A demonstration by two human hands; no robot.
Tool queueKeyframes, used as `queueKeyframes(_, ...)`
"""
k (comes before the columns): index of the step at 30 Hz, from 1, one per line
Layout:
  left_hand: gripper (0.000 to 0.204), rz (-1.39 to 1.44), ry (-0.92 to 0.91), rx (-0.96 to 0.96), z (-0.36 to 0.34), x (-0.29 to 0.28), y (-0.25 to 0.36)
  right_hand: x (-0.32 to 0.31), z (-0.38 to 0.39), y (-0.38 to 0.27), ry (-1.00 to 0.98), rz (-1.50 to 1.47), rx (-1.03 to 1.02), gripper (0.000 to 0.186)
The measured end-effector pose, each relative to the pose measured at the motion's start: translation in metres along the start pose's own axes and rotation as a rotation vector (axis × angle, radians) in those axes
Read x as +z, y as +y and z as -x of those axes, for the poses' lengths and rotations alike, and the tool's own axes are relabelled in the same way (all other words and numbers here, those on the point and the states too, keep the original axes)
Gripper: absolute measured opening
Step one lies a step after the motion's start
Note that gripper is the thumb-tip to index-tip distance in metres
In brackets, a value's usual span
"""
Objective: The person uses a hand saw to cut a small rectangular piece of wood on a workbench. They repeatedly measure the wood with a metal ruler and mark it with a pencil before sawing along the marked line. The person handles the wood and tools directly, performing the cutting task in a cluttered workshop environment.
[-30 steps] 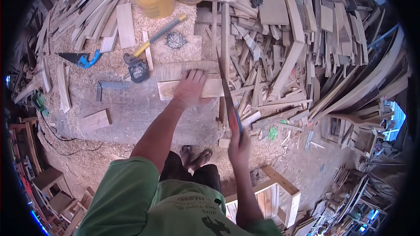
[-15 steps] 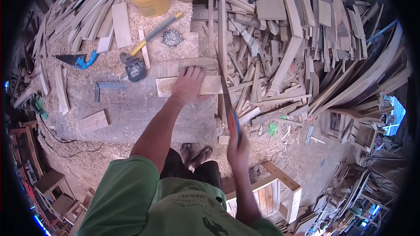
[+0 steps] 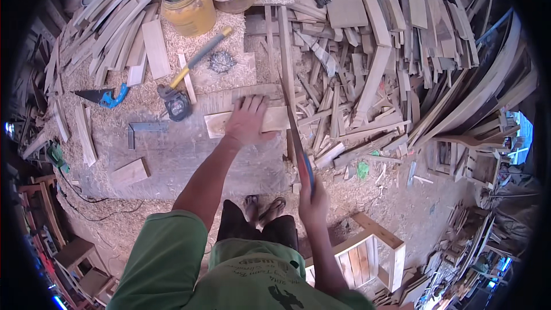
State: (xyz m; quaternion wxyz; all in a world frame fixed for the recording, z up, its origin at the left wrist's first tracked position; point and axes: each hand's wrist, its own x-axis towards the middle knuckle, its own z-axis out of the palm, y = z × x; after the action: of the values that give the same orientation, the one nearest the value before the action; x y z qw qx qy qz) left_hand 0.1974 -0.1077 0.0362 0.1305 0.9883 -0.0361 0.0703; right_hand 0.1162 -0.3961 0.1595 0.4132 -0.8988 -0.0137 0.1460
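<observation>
A short pale board (image 3: 276,119) lies across the right part of the worn work surface. My left hand (image 3: 248,121) is flat on top of it, fingers stretched forward and thumb out to the right. In my right hand (image 3: 314,205) is the handle of a handsaw, fingers wrapped round it. The saw blade (image 3: 294,132) runs forward and slightly left from the red and blue handle, touching or very near the board's right end. I cannot make out whether there is a cut there.
A hammer (image 3: 201,56), tape measure (image 3: 177,107), metal square (image 3: 148,128), blue-handled saw (image 3: 103,97) and wood block (image 3: 130,173) lie to the left. Yellow buckets (image 3: 188,12) stand at the back. Scrap wood (image 3: 367,112) is heaped on the right; a wooden frame (image 3: 396,264) sits near right.
The whole view has shifted slightly. My right hand and the saw have come a little closer to me. My left hand keeps its place on the board.
</observation>
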Motion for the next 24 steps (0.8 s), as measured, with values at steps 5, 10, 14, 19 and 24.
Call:
queueKeyframes(5, 0.112, 0.012, -0.025, -0.062, 0.005, 0.003, -0.006, 0.030, -0.067, -0.012, -0.035, -0.042, -0.114, 0.042)
queueKeyframes(10, 0.110, -0.005, -0.013, -0.052, 0.011, 0.005, -0.006, -0.039, 0.086, 0.006, -0.032, 0.027, 0.074, 0.037)
queueKeyframes(14, 0.112, -0.037, -0.011, -0.051, 0.003, -0.003, -0.001, -0.020, 0.055, 0.007, 0.016, 0.001, 0.016, 0.032)
queueKeyframes(19, 0.112, -0.017, -0.030, -0.078, 0.003, -0.003, 0.004, 0.056, -0.127, -0.021, -0.062, -0.087, -0.093, 0.037)
queueKeyframes(24, 0.111, -0.038, 0.000, -0.063, 0.010, -0.002, -0.004, -0.007, 0.035, 0.012, -0.043, -0.039, 0.018, 0.036)
